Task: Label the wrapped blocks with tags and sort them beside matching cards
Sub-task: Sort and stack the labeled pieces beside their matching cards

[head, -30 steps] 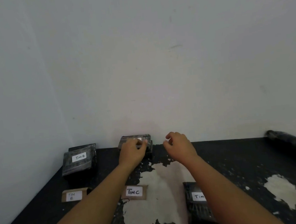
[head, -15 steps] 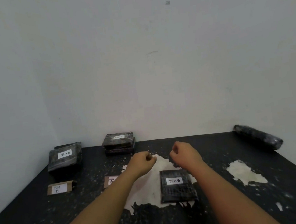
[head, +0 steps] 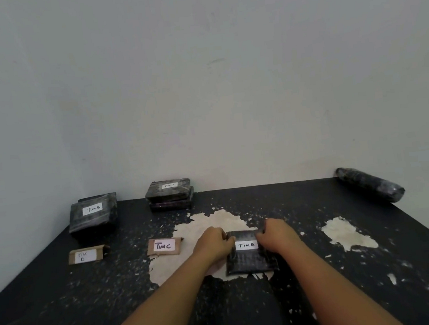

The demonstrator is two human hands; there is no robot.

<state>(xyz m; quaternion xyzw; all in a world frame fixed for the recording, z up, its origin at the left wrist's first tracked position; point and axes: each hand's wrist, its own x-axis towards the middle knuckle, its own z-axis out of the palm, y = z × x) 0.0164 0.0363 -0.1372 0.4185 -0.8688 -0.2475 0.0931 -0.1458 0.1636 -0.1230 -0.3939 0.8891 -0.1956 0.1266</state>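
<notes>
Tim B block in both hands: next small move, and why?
Probably lift the block and carry it left to the stack tagged Tim B, behind the Tim B card. The left hand and right hand grip its far corners, its tag reads Tim B, and it lies nearer the Tim C card, which doesn't match.

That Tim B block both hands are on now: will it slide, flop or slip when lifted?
The Tim B block looks flat and slab-like with straight edges, so it probably lifts stiff, not floppy. Its wrap looks glossy, so it may be slippery; the left hand and right hand hold opposite edges. Lying flat on the table, it should not roll.
</notes>
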